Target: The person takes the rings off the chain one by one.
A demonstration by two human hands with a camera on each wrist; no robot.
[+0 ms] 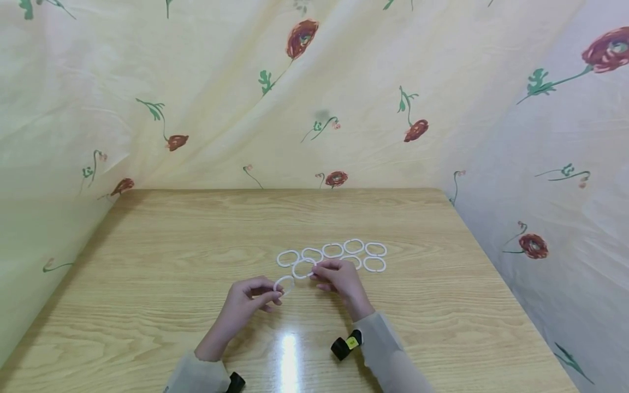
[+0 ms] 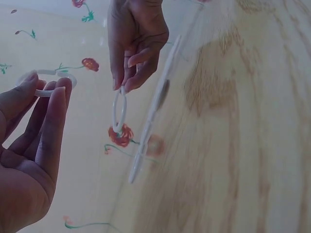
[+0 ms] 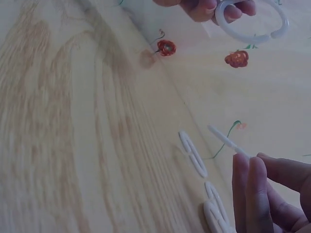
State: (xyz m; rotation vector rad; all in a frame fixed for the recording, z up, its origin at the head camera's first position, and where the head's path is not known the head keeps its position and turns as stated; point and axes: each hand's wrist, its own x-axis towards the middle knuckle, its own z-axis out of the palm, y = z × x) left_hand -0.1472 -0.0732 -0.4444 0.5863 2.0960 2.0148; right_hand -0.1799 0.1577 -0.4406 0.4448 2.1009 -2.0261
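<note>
My left hand pinches a white oval link ring between thumb and fingers, holding it up off the table. A small gap shows in that ring's side in the right wrist view. Just right of it, my right hand pinches a second white link ring by its edge, raised above the table too. The two held rings are apart, close to each other. Behind the right hand, several similar white link rings lie flat in two loose rows, one partly covered by that hand.
The wooden table reaches back to a flower-printed cloth, which hangs behind it and at both sides. Black wrist devices sit at both sleeves. A bright light reflection falls on the near tabletop.
</note>
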